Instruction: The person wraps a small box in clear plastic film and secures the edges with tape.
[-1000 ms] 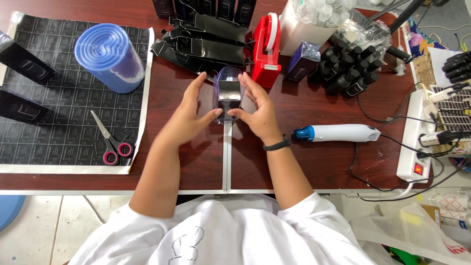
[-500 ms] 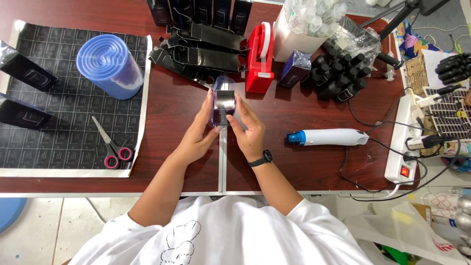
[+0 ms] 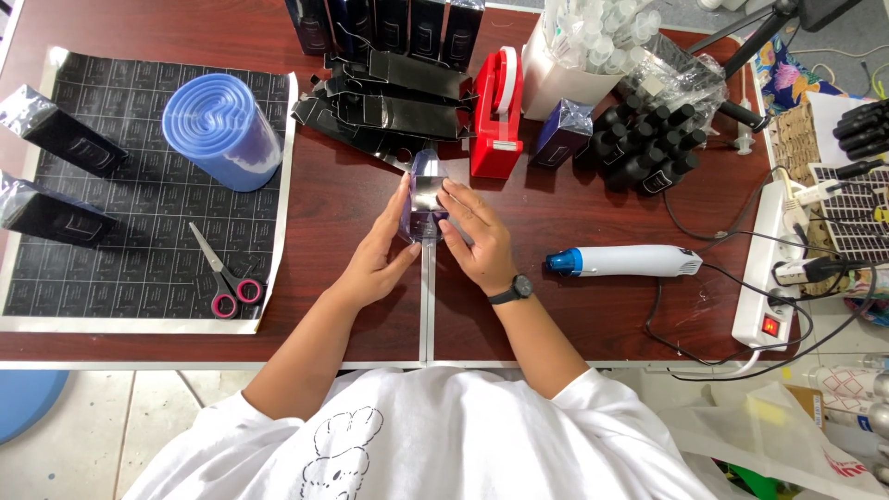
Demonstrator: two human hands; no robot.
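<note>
A small dark box in shiny clear film (image 3: 425, 197) stands on the wooden table (image 3: 324, 213) near its middle seam. My left hand (image 3: 380, 255) presses its left side with the fingers stretched up along it. My right hand (image 3: 477, 239), with a black watch on the wrist, holds the right side, fingers laid over the film on the front. A white and blue heat gun (image 3: 622, 261) lies to the right of my right hand.
A roll of blue film (image 3: 222, 130), pink-handled scissors (image 3: 222, 273) and two wrapped boxes (image 3: 56, 176) lie on a black mat at left. Flat black cartons (image 3: 389, 102), a red tape dispenser (image 3: 495, 116), dark bottles (image 3: 648, 139) and a power strip (image 3: 769, 268) crowd the back and right.
Both hands have stayed on the wrapped box; the right hand's fingers now lie over its front, and the box sits slightly farther from me.
</note>
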